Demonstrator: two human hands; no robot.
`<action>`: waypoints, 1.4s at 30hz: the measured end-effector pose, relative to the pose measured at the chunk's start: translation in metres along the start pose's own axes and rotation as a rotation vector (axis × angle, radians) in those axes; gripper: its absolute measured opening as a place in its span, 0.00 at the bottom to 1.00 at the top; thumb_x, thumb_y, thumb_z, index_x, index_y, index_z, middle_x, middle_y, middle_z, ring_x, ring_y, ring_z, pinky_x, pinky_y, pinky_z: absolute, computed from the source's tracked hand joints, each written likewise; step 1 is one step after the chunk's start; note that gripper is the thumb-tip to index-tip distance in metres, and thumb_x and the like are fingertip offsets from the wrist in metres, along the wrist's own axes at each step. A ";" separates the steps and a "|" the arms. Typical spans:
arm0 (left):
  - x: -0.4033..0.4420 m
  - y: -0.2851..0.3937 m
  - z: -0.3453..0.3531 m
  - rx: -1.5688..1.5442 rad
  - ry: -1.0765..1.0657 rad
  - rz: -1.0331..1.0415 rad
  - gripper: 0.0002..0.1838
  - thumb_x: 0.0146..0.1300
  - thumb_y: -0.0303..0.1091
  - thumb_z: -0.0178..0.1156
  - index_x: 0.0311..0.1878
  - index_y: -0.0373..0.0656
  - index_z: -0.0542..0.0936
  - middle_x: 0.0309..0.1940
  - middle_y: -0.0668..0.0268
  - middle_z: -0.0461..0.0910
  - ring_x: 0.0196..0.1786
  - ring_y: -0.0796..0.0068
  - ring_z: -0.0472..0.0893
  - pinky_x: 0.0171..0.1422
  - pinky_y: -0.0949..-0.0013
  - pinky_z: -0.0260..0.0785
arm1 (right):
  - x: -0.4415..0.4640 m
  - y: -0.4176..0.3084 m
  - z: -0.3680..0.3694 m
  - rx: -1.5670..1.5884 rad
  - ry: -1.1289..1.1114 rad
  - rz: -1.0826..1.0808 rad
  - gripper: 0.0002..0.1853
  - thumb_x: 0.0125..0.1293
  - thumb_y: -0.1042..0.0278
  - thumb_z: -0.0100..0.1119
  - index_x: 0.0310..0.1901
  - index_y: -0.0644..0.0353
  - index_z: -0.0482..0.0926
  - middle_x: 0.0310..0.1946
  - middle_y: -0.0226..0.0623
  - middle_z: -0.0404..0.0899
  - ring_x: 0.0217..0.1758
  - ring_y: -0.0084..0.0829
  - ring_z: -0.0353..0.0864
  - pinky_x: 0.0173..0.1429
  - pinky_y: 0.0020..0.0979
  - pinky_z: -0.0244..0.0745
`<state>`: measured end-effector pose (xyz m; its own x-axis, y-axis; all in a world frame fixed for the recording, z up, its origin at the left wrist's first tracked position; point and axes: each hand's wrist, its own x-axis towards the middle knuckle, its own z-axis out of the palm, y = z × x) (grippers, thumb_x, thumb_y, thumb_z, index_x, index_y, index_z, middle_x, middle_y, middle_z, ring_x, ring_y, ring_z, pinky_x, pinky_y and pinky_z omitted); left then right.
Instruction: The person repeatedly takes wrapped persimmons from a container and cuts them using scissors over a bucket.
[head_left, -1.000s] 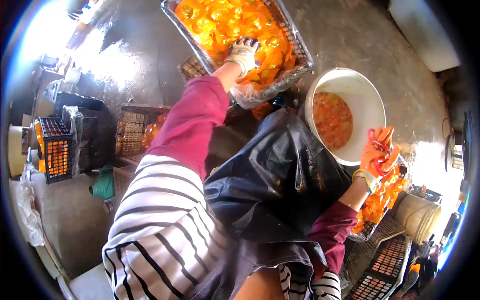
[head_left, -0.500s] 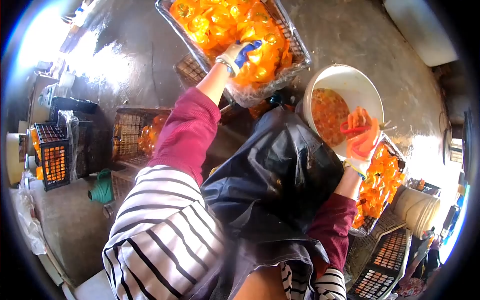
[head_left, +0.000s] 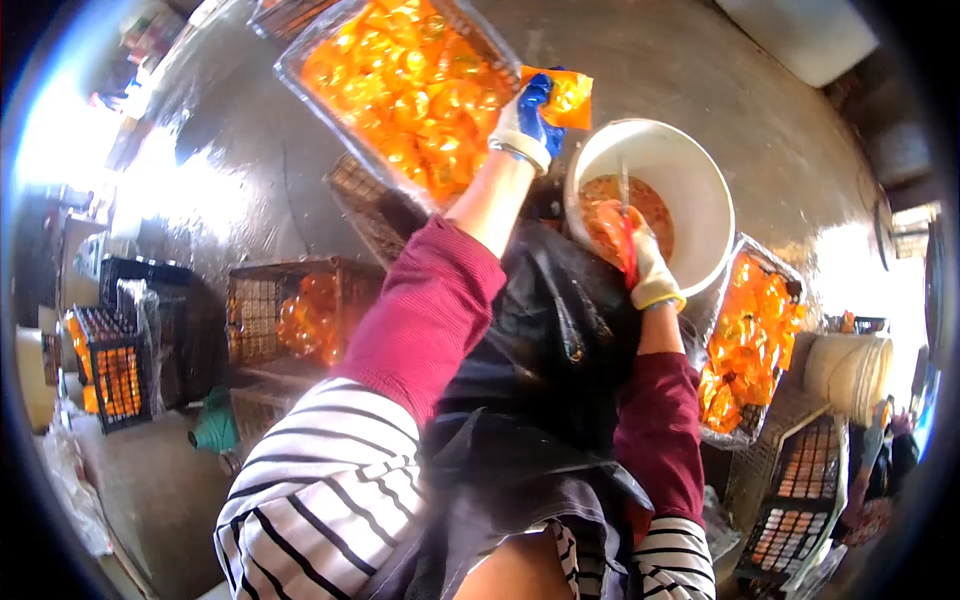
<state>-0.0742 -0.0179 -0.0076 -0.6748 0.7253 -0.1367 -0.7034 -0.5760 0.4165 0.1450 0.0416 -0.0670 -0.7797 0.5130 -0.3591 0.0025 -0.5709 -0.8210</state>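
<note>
My left hand, in a white and blue glove, grips a shiny orange packet just right of a plastic-lined crate heaped with similar orange packets. My right hand, in an orange and white glove, is closed around red-handled scissors over the white bucket. The scissor blades point away from me. Inside the bucket lies a reddish-orange chunky mass, partly hidden by my right hand.
Another lined crate of orange packets stands right of the bucket. A crate holding orange items is at the left, near a green watering can. Pale stacked buckets and dark crates stand at the lower right.
My left hand has lifted a packet out of the crate and moved right, towards the bucket. My right hand with the scissors has moved left, over the bucket's opening. The view has shifted.
</note>
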 end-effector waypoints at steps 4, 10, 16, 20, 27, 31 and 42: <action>0.002 -0.068 0.015 -0.016 0.034 -0.130 0.21 0.64 0.43 0.55 0.55 0.41 0.71 0.54 0.59 0.75 0.57 0.60 0.73 0.62 0.56 0.65 | 0.028 0.029 -0.031 -0.135 0.040 -0.163 0.11 0.61 0.71 0.59 0.46 0.60 0.77 0.39 0.36 0.80 0.43 0.27 0.78 0.46 0.26 0.75; -0.008 -0.092 0.007 0.351 -0.042 -0.191 0.25 0.64 0.50 0.54 0.54 0.38 0.73 0.48 0.60 0.77 0.51 0.68 0.76 0.54 0.67 0.71 | -0.006 -0.012 -0.005 0.007 0.117 -0.124 0.16 0.62 0.68 0.58 0.51 0.60 0.74 0.39 0.37 0.79 0.29 0.27 0.78 0.29 0.26 0.74; -0.012 -0.086 0.011 0.333 -0.022 -0.207 0.25 0.65 0.50 0.52 0.56 0.40 0.70 0.51 0.58 0.75 0.53 0.64 0.75 0.54 0.64 0.71 | 0.002 -0.011 -0.004 -0.214 0.132 -0.131 0.14 0.68 0.62 0.52 0.50 0.61 0.72 0.33 0.39 0.80 0.24 0.27 0.78 0.25 0.23 0.72; -0.028 -0.082 0.031 0.230 -0.059 -0.236 0.26 0.64 0.51 0.54 0.57 0.42 0.69 0.51 0.59 0.74 0.52 0.65 0.75 0.52 0.64 0.72 | -0.007 -0.030 -0.007 0.068 -0.062 0.057 0.17 0.69 0.56 0.49 0.51 0.61 0.71 0.32 0.38 0.80 0.22 0.25 0.77 0.23 0.22 0.71; -0.035 -0.075 0.034 0.655 -0.145 -0.149 0.19 0.62 0.42 0.59 0.51 0.39 0.76 0.41 0.63 0.79 0.40 0.76 0.77 0.45 0.74 0.73 | -0.020 -0.039 0.010 0.466 -0.166 -0.036 0.18 0.70 0.58 0.48 0.53 0.62 0.70 0.39 0.34 0.78 0.29 0.21 0.76 0.25 0.16 0.70; -0.037 -0.075 0.043 0.856 -0.183 -0.036 0.18 0.62 0.39 0.59 0.50 0.36 0.76 0.41 0.62 0.80 0.42 0.76 0.79 0.45 0.74 0.74 | -0.027 -0.044 0.006 0.704 -0.379 -0.024 0.18 0.70 0.64 0.48 0.58 0.60 0.67 0.45 0.34 0.76 0.36 0.23 0.76 0.33 0.19 0.74; -0.022 -0.093 0.028 1.052 -0.157 0.099 0.17 0.64 0.37 0.54 0.54 0.41 0.74 0.48 0.62 0.79 0.46 0.70 0.80 0.49 0.71 0.74 | -0.013 -0.033 -0.019 0.353 -0.121 -0.154 0.19 0.69 0.64 0.49 0.58 0.62 0.69 0.45 0.34 0.76 0.43 0.24 0.77 0.43 0.25 0.74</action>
<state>0.0121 0.0302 -0.0181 -0.6292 0.7768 0.0258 -0.0508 -0.0743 0.9959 0.1670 0.0658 -0.0437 -0.8223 0.5427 -0.1714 -0.3192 -0.6891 -0.6505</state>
